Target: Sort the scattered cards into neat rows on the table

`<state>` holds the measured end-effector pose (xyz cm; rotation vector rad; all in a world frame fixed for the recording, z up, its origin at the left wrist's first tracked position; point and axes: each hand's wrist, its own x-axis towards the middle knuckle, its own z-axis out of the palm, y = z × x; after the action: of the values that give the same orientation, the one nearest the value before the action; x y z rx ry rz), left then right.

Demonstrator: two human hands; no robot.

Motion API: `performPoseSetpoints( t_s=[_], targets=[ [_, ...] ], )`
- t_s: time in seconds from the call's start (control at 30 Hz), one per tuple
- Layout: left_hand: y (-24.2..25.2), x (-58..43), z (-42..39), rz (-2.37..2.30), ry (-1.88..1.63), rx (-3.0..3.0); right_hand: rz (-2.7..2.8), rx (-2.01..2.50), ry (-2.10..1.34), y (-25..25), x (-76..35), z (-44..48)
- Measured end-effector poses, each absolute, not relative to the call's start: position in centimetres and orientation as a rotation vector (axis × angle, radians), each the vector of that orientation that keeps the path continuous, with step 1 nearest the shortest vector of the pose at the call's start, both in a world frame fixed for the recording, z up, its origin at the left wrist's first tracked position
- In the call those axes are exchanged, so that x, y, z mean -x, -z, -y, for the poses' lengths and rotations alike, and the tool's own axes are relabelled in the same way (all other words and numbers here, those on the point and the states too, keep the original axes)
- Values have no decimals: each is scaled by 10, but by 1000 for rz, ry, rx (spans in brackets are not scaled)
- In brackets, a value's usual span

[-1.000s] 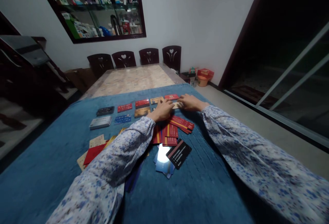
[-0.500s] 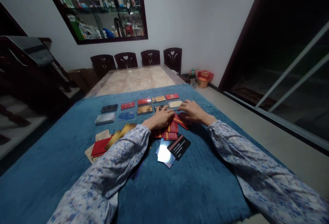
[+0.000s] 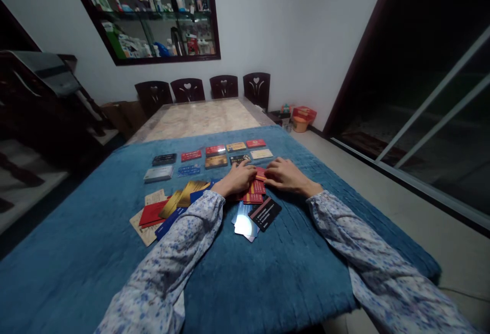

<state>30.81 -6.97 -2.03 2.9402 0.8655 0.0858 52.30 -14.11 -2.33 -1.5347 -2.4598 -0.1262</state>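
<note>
My left hand point(image 3: 238, 179) lies curled over the left side of a loose pile of red cards point(image 3: 256, 187). Close by on the right, my right hand point(image 3: 288, 176) has its bent fingertips on the edge of the uppermost red card, so both hands grip the cards between them. A black card point(image 3: 265, 214) sits aslant just below, overlapping shiny silvery-white cards point(image 3: 245, 225). Past my left wrist fan out gold cards point(image 3: 191, 191), blue cards point(image 3: 167, 223), red cards point(image 3: 152, 213) and beige cards point(image 3: 147, 233). My left sleeve hides some of these.
Beyond my hands stand rows of stacked cards, among them a white stack point(image 3: 158, 174), a gold stack point(image 3: 216, 162) and a pale yellow stack point(image 3: 262, 154). A blue cloth point(image 3: 291, 272) covers the near part of the table; chairs point(image 3: 224, 87) stand at its far end.
My right hand has drawn in slightly toward my left, and the slanted red card beneath it now lies straighter between the hands. My left forearm has shifted, showing more blue cards.
</note>
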Motion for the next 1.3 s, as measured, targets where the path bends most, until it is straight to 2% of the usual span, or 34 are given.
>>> performPoseSetpoints(
  t_s=[0.4, 0.7, 1.0, 1.3],
  targets=[
    [10, -299, 74, -814, -79, -2985, 2471, 1467, 189, 33, -520, 142],
    [-3, -296, 79, -704, -25, -3053, 2433, 1256, 344, 34, -519, 144],
    [-6, -297, 76, -747, -124, -3040, 2308, 1178, 499, 35, -523, 141],
    [7, -295, 66, -703, -409, -2888, 2209, 1234, 481, 40, -527, 137]
  ],
)
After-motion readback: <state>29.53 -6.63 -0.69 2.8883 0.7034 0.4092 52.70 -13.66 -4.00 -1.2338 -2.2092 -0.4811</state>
